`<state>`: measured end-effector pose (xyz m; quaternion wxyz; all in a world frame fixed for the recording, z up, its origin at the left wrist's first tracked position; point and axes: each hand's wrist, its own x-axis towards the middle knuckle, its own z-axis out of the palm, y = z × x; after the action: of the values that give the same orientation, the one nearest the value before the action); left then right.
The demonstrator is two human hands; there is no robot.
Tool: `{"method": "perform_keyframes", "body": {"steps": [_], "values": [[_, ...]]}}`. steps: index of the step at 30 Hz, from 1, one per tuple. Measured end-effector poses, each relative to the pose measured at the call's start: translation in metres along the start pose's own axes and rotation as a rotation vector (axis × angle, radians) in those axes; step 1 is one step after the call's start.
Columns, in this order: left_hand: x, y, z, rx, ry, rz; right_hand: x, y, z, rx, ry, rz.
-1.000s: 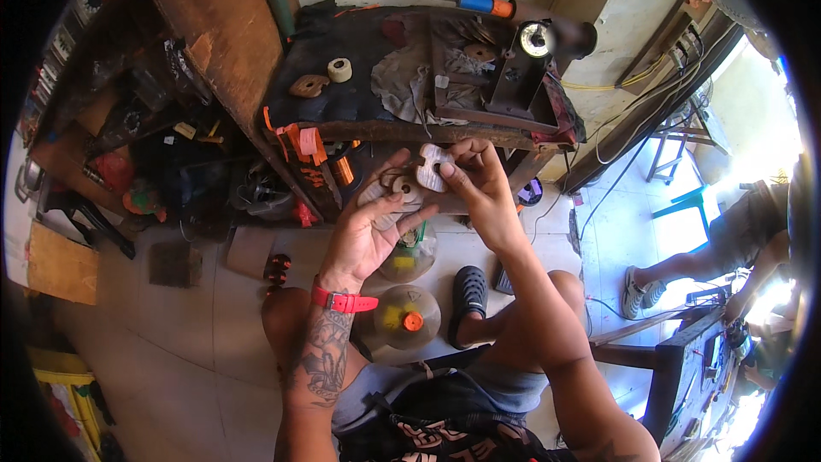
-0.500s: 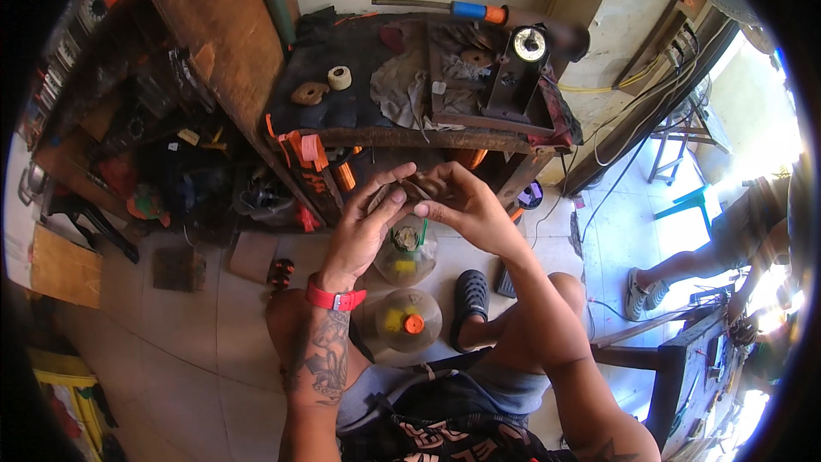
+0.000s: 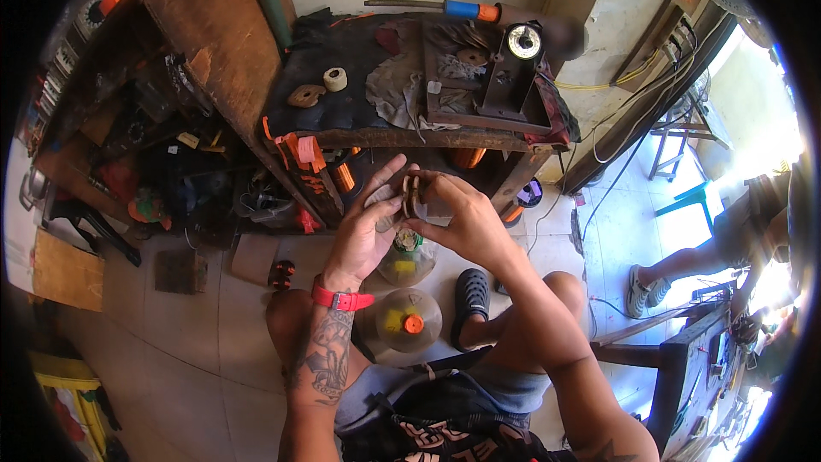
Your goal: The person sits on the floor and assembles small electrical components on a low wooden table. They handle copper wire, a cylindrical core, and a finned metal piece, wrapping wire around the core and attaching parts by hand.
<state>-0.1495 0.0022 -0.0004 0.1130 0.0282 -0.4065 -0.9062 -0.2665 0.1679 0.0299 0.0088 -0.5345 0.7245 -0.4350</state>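
Observation:
Up in front of my knees, both hands hold a small stack of brown discs [image 3: 414, 197], tilted so that its edges and the gaps between the layers show. My left hand [image 3: 363, 235] is against its left side, thumb pressed to it and a finger stretched upward. From the right, my right hand [image 3: 469, 218] grips it, fingers curled over the top and thumb below. A greyish flat piece [image 3: 382, 198] lies between the left fingers and the stack. Below the hands stand two clear round jugs, the nearer one [image 3: 409, 321] with an orange cap, the farther [image 3: 404, 265] partly hidden.
Ahead is a dark workbench [image 3: 342, 120] bearing a tape roll [image 3: 335, 79], a brown wooden piece [image 3: 306, 96], a grey rag [image 3: 395, 90] and a metal tray [image 3: 487, 118] with a dial. Copper wire spools [image 3: 466, 158] sit beneath. At right, another person's leg [image 3: 684, 269] shows.
The stack has turned in my hands so its layered edges now show. My right hand has shifted down slightly, and a left finger has straightened upward.

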Motion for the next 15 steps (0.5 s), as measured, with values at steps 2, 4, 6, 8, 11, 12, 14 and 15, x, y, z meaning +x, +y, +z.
{"method": "perform_keyframes", "body": {"steps": [2, 4, 6, 8, 11, 12, 14, 15], "values": [[0.002, -0.003, -0.001, -0.005, 0.029, -0.012, 0.000, -0.002, 0.000, -0.029, -0.012, 0.008], [0.004, -0.005, -0.001, -0.019, 0.075, -0.044, 0.003, -0.002, 0.000, -0.086, 0.021, -0.095], [0.005, -0.006, -0.001, 0.020, 0.063, -0.035, 0.006, -0.001, 0.000, -0.167, 0.006, -0.264], [0.004, -0.007, -0.001, 0.073, 0.118, -0.069, 0.007, -0.001, 0.003, -0.216, -0.058, -0.362], [-0.002, -0.006, 0.000, 0.223, 0.235, -0.148, 0.002, -0.003, 0.013, -0.244, -0.141, -0.401], [-0.004, -0.006, 0.000, 0.179, 0.212, -0.150, -0.001, -0.003, 0.014, -0.187, -0.152, -0.342], [-0.008, -0.004, -0.002, 0.061, 0.111, -0.171, -0.006, -0.002, 0.015, -0.091, -0.216, -0.227], [-0.009, -0.005, -0.003, 0.023, 0.090, -0.194, -0.007, -0.001, 0.015, -0.036, -0.211, -0.180]]}}
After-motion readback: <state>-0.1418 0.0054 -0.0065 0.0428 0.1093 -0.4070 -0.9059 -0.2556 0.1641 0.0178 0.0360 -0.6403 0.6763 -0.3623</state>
